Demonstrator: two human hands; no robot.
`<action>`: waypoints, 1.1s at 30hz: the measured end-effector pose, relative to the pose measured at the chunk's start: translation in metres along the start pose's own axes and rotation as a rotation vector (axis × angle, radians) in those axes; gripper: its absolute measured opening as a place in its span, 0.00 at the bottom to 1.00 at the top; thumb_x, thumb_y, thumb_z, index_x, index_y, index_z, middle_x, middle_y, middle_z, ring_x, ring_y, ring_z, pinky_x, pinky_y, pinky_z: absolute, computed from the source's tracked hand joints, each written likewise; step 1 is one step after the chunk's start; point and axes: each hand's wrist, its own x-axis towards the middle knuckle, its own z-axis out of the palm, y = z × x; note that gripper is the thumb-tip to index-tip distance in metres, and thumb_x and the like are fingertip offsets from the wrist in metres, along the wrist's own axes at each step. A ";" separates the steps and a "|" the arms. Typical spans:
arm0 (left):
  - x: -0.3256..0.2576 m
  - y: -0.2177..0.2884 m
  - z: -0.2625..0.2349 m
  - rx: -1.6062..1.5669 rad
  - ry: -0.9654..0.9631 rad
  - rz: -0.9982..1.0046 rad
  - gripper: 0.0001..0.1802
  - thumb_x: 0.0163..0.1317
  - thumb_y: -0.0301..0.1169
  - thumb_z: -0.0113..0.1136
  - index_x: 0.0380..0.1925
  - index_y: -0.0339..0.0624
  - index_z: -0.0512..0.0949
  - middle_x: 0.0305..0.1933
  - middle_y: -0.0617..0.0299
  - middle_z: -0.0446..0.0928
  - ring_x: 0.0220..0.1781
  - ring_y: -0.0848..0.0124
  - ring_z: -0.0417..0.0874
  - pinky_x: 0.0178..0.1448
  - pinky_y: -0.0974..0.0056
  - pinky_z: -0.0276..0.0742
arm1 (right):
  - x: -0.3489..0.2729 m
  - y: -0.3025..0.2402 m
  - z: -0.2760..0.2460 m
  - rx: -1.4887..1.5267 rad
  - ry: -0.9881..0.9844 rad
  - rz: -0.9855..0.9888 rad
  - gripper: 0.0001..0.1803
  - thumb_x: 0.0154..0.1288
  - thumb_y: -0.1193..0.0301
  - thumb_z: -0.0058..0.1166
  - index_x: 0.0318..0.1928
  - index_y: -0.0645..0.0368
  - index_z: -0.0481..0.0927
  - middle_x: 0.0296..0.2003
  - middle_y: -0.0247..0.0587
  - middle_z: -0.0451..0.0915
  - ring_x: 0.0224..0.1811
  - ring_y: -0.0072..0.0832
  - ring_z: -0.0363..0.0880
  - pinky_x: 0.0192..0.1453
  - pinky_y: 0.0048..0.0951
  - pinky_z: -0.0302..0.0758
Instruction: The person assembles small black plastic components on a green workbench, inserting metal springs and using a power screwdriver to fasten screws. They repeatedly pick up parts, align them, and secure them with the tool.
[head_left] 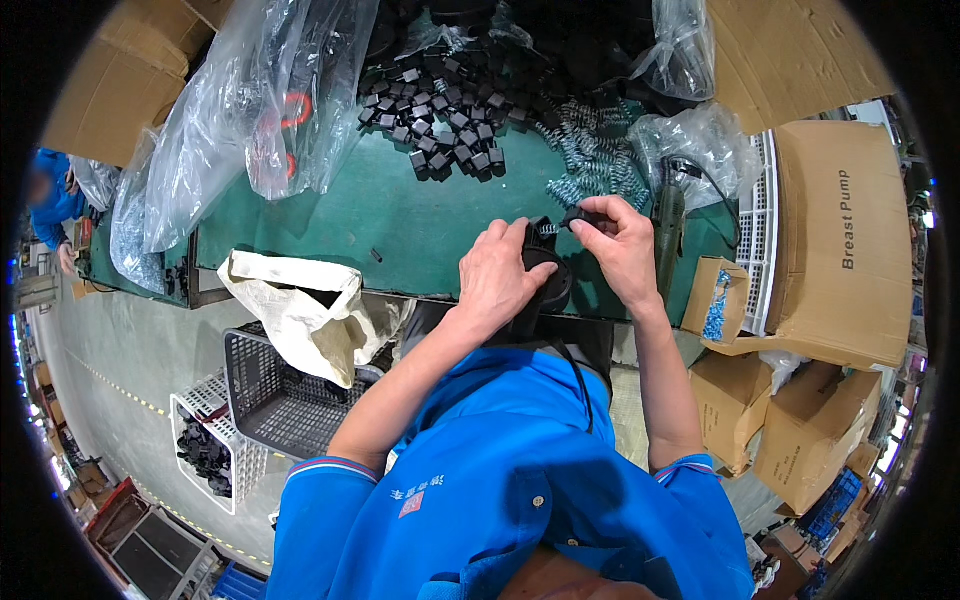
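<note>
Black plastic makes up the housing [553, 290] at the near edge of the green workbench [410, 225], where the left hand [507, 270] is closed around it, fingers over the top and thumb across its side. The right hand [617, 245] pinches a small black piece [577, 217] between thumb and fingertips, just beside the housing. A coil spring [547, 229] sits between the two; which one bears it I can't tell, and the left hand hides much of the housing.

Toward the far edge lie a heap of black caps [440, 120] and, right of it, a tangle of springs [600, 160]. By the near right corner, a small carton [737, 292] holds little blue pieces [717, 305], too small to identify. Below the bench's left part, a white crate [246, 470] holds jumbled black parts [203, 458]; a cream cloth bag [300, 320] droops over a dark grey basket [285, 410], covering part of its inside. Red loops [297, 110] show through a clear plastic bag [210, 150] at the far left corner, their owner unclear.
</note>
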 end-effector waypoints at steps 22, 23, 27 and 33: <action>-0.002 -0.018 -0.022 -1.764 -0.511 -0.635 0.20 0.73 0.32 0.54 0.59 0.31 0.72 0.53 0.52 0.81 0.53 0.65 0.84 0.59 0.60 0.82 | -0.031 -0.011 0.029 0.175 0.241 -0.113 0.12 0.58 0.79 0.65 0.43 0.67 0.82 0.36 0.41 0.81 0.38 0.28 0.81 0.42 0.27 0.77; -0.010 -0.014 -0.015 -1.814 -0.559 -0.610 0.20 0.74 0.34 0.54 0.59 0.33 0.73 0.54 0.53 0.81 0.53 0.66 0.84 0.59 0.60 0.82 | -0.036 -0.013 0.028 0.153 0.216 -0.139 0.12 0.58 0.80 0.65 0.43 0.67 0.82 0.36 0.41 0.81 0.38 0.28 0.81 0.42 0.26 0.77; -0.030 0.019 -0.005 -1.640 -0.393 -0.526 0.20 0.75 0.38 0.53 0.61 0.39 0.73 0.53 0.60 0.81 0.51 0.72 0.83 0.56 0.65 0.81 | -0.052 -0.016 0.019 0.185 0.228 -0.097 0.12 0.60 0.81 0.64 0.46 0.67 0.83 0.38 0.35 0.80 0.41 0.21 0.78 0.47 0.22 0.75; -0.031 0.011 0.005 -1.411 -0.385 -0.389 0.19 0.76 0.37 0.53 0.60 0.38 0.75 0.50 0.61 0.82 0.46 0.74 0.84 0.52 0.66 0.81 | -0.059 -0.011 0.003 0.137 0.190 -0.205 0.13 0.57 0.82 0.65 0.44 0.68 0.83 0.37 0.41 0.82 0.40 0.26 0.80 0.46 0.23 0.76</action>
